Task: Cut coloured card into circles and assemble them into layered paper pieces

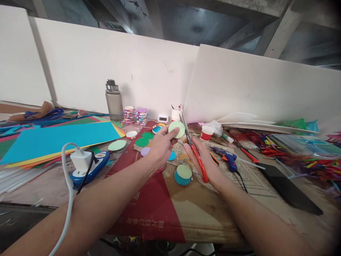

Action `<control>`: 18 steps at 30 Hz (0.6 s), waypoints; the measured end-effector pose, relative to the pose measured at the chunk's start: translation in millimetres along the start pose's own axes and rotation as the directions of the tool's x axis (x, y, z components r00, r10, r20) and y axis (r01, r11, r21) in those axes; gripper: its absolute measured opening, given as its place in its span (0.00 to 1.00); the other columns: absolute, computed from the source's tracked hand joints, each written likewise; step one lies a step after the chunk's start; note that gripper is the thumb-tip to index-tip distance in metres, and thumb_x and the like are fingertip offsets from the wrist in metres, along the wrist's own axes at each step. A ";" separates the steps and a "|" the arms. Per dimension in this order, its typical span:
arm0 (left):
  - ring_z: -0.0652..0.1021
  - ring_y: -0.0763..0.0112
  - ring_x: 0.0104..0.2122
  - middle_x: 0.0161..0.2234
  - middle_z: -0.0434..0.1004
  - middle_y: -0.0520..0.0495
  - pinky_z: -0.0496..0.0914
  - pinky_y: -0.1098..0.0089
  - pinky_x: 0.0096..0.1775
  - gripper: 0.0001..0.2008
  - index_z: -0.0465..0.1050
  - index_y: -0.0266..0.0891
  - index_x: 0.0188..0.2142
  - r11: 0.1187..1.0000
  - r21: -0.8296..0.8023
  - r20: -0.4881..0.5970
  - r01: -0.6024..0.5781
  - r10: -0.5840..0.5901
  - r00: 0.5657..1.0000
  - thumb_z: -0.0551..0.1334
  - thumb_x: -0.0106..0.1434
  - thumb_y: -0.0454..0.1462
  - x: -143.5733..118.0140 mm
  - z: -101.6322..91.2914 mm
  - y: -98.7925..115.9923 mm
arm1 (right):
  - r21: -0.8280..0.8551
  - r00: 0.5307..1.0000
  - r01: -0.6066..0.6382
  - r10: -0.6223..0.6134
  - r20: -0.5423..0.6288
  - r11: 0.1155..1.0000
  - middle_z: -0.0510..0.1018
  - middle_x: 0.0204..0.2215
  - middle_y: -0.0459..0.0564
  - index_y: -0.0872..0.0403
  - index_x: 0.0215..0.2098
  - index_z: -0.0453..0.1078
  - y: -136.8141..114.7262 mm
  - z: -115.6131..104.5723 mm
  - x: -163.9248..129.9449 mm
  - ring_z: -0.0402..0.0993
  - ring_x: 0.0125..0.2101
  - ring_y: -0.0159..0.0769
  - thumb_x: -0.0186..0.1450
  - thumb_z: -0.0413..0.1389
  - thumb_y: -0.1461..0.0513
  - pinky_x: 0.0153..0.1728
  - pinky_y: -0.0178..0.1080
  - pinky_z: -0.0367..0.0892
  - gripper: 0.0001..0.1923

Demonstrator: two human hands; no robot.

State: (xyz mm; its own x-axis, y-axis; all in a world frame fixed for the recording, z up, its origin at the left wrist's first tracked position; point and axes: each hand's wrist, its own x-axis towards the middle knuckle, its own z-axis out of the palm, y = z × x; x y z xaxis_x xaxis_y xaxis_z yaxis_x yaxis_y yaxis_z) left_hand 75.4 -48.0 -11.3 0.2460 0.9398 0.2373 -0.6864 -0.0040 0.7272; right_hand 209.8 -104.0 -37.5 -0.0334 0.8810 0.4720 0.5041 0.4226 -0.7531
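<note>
Head view: left hand (160, 144) fingers pinch the green disc (176, 129) (edge-on), right hand (198, 156) apparently closed around scissors (195, 153).

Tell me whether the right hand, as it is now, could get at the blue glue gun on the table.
Probably not at once: the right hand is closed on the red-handled scissors, so it has no free grip. The way itself looks open, since the blue glue gun lies just beside that hand on the table, uncovered.

**Bench layout**

I see the paper disc (176, 129) held over mid-bench (207, 213), scissors (195, 153) just right of it. Paper sheets (58, 138) lie left, the water bottle (114, 101) behind, the glue gun (227, 158) right, the charger (81, 160) on the left front.
</note>
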 end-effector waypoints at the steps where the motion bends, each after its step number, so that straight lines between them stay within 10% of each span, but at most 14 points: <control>1: 0.74 0.78 0.31 0.33 0.78 0.51 0.67 0.75 0.34 0.16 0.76 0.36 0.34 1.000 0.001 0.000 -0.003 0.003 1.000 0.75 0.46 0.35 0.0 -0.5 -0.4 | -0.006 1.000 0.003 -0.003 -0.007 1.000 0.69 0.25 0.45 0.51 0.45 0.67 -0.5 -0.1 0.1 0.64 0.27 0.36 0.68 0.51 0.49 0.28 0.37 0.61 0.16; 18: 0.74 0.77 0.31 0.32 0.78 0.51 0.67 0.75 0.34 0.17 0.75 0.36 0.33 1.000 0.021 -0.002 0.000 0.000 1.000 0.76 0.45 0.37 -0.1 -1.3 -3.1 | 0.008 1.000 0.025 -0.025 0.003 1.000 0.74 0.29 0.49 0.51 0.47 0.68 -12.6 -1.5 0.9 0.70 0.35 0.40 0.68 0.49 0.48 0.39 0.42 0.69 0.19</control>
State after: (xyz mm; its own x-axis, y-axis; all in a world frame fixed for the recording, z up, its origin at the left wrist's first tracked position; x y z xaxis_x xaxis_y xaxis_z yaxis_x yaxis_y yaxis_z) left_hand 76.6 -47.6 -14.4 0.2451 0.9403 0.2360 -0.6720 -0.0107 0.7405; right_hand 204.8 -108.9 -26.9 -0.0488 0.8709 0.4890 0.4962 0.4461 -0.7448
